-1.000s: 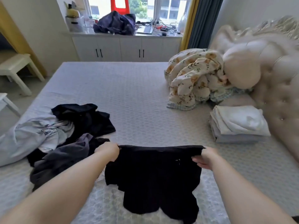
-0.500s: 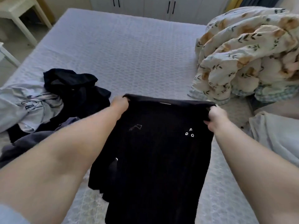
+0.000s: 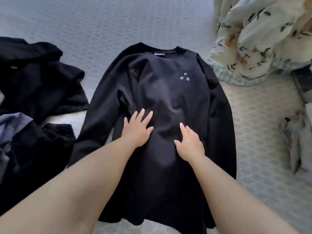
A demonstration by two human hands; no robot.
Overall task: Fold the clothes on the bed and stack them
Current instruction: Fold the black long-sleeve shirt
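Note:
A black long-sleeved sweatshirt (image 3: 168, 92) lies spread face up on the grey bed (image 3: 94, 22), collar away from me, both sleeves down along its sides. Small white letters mark its chest. My left hand (image 3: 137, 128) lies flat on the middle of the shirt with fingers straight and spread. My right hand (image 3: 189, 142) presses the cloth beside it, fingers extended. A wrinkle runs between the two hands. A heap of unfolded dark clothes (image 3: 37, 78) sits to the left, with a grey-blue garment (image 3: 11, 125) below it.
A crumpled floral quilt (image 3: 263, 36) fills the upper right. Pale folded cloth (image 3: 297, 141), blurred, lies at the right edge. Bare bedspread shows beyond the shirt's collar and between the shirt and the right-hand cloth.
Both hands let go of the shirt's shoulders; the shirt now lies flat on the bed and both hands rest open on its middle. The view has tilted down and closer.

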